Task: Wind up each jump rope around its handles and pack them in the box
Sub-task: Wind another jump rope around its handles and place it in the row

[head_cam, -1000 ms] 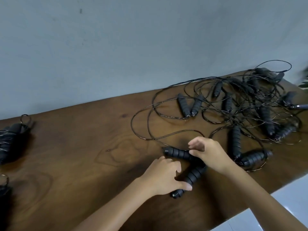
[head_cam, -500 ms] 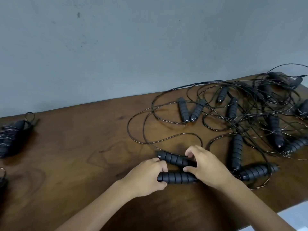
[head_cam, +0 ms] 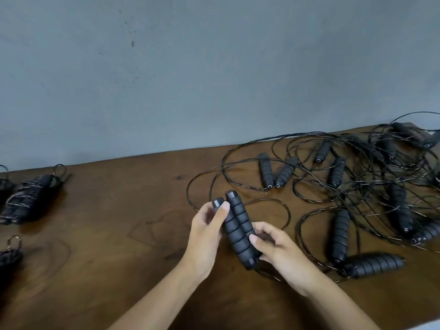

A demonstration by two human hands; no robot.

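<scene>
Two black ribbed jump-rope handles [head_cam: 238, 228] are held side by side, lifted off the brown wooden table [head_cam: 114, 225]. My left hand [head_cam: 207, 232] grips their upper ends, thumb on the cap. My right hand [head_cam: 276, 248] grips their lower ends. Their thin black cord [head_cam: 269, 203] loops loose on the table behind. A tangle of unwound ropes and handles [head_cam: 357, 186] covers the table's right side. Wound-up ropes lie at the left: one bundle [head_cam: 26, 201] and another [head_cam: 9, 256] at the frame's edge. No box is in view.
A plain grey wall [head_cam: 190, 79] runs along the table's far edge. The table's near edge cuts across the bottom right corner. Bare wood shows between the wound bundles and my hands.
The two handles lay on the table under my hands; now both hands have brought them together and lifted them, tilted upright. The camera has shifted, so the tangle sits further right.
</scene>
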